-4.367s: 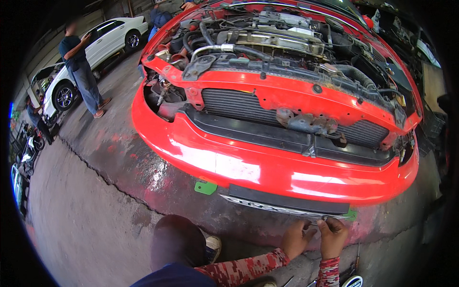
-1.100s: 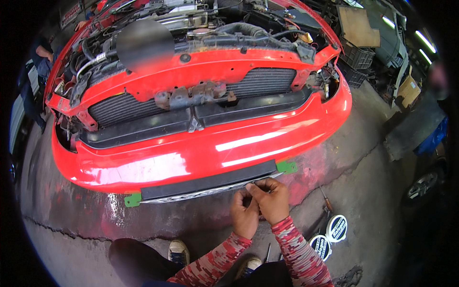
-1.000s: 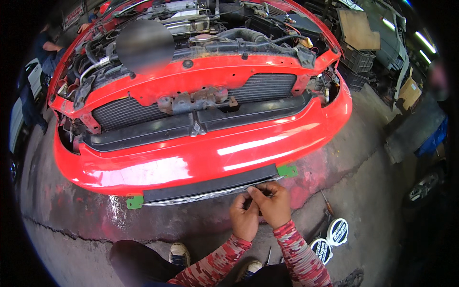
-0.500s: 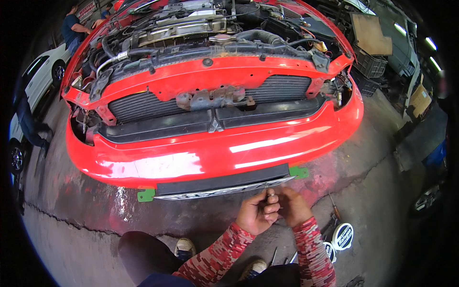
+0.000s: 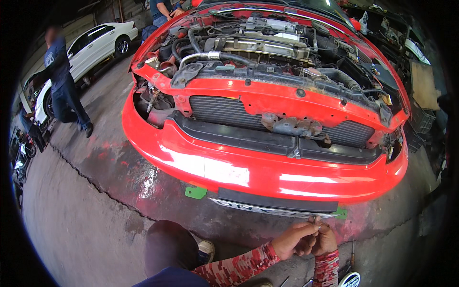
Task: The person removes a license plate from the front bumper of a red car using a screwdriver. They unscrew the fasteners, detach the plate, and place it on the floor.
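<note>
My left hand (image 5: 290, 240) and my right hand (image 5: 326, 239) meet in front of the right end of a number plate (image 5: 258, 209). The fingers of both are closed together around a small metallic piece (image 5: 316, 220), too small and too covered to name. The plate, seen at a steep slant, sits under a black strip on the red front bumper (image 5: 215, 165) of a car. Green tabs stick out beside it, one on the left (image 5: 196, 192) and one on the right (image 5: 341, 213). I cannot tell whether my fingertips touch the plate.
The car's engine bay (image 5: 258, 45) is exposed and its headlight openings are hollow. Low on the right lie a screwdriver (image 5: 353, 256) and a round white cover (image 5: 351, 280). A person (image 5: 64, 81) walks by a white car (image 5: 100, 40); another leans at the red car's far side.
My view has swung left, so the car sits farther right and the person at left shows more fully. Both hands remain together by the plate's right end, fingers still closed.
</note>
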`<action>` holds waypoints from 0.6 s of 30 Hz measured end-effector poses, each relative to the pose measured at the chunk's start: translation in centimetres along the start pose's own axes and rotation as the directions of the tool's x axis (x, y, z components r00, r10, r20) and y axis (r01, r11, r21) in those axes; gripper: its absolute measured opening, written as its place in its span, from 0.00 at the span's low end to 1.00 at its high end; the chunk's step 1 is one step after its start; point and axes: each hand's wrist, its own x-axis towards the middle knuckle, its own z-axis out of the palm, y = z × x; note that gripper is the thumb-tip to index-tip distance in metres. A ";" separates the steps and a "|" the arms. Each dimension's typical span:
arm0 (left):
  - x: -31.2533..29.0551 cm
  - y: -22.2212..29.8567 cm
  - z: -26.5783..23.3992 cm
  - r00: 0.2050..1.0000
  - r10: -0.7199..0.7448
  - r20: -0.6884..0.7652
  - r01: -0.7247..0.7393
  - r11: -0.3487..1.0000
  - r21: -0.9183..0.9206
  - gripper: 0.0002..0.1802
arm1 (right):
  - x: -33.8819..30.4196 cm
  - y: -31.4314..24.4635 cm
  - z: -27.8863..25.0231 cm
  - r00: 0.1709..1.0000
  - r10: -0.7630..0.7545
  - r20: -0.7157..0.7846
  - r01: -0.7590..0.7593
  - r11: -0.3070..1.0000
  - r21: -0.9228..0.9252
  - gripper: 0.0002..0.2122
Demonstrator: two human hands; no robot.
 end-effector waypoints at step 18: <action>3.7 -6.3 -3.4 0.735 0.502 -0.455 -0.267 0.832 0.487 0.15 | 0.4 0.6 3.4 0.737 -0.595 -0.322 0.191 0.640 -0.745 0.08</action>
